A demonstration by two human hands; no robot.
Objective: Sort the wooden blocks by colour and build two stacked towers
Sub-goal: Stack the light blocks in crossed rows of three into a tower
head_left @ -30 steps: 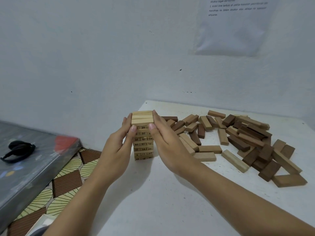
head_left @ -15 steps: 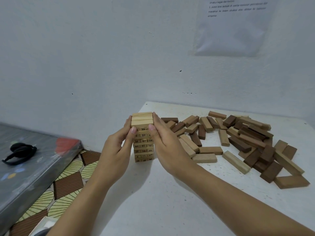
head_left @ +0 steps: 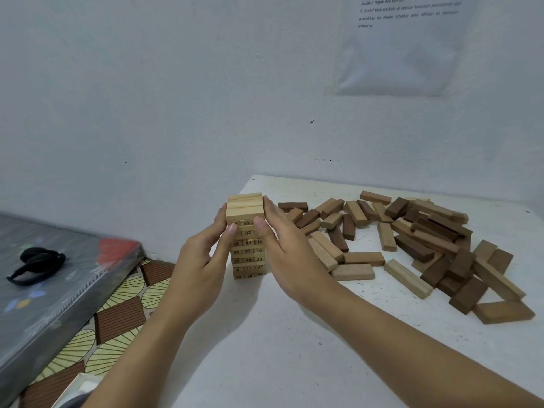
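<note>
Nothing moved: left hand (head_left: 200, 260), right hand (head_left: 290, 257) press pale tower (head_left: 245, 208) sides.

Tower (head_left: 245, 209) back hidden; wall sheet (head_left: 403, 54) top cropped.

Soft, even light (slightly bluish) throws faint shadows on the table (head_left: 294, 378); wide-angle bending toward the edges.
</note>
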